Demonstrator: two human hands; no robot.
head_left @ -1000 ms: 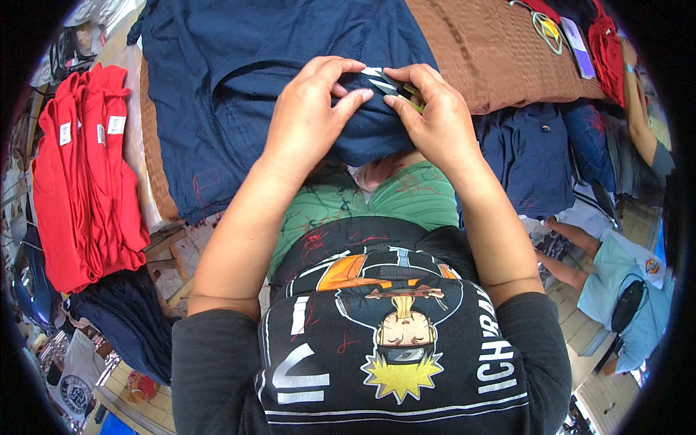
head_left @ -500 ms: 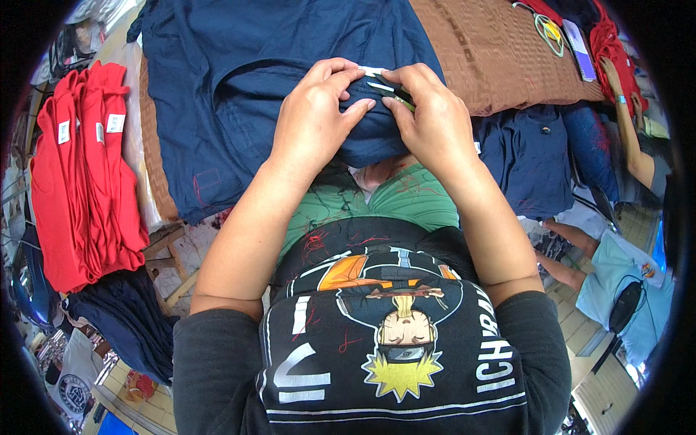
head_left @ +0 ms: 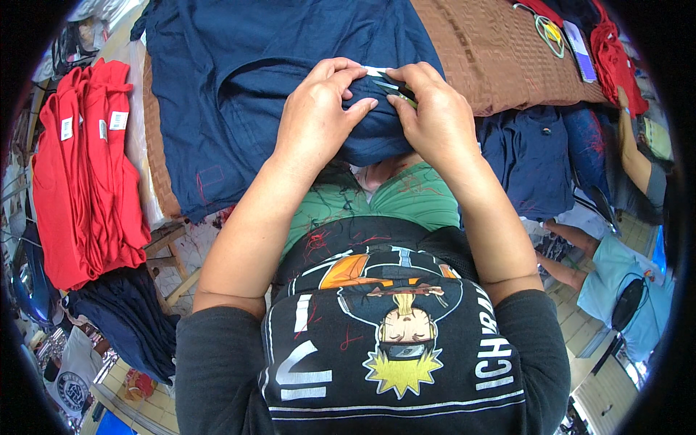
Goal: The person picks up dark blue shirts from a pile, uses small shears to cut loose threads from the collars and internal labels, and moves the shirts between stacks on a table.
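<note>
While the half-curled left hand, its grip unclear, touches navy cloth beside a white strip between the hands, the right hand grips small snips, apparently for trimming, where the next cut needs careful aim.

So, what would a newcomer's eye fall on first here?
Probably the upside-down cartoon print on the black shirt, low in the middle, and the bright red clothes on the left. Next, the snips in the right grip, over the navy cloth at top centre.
</note>
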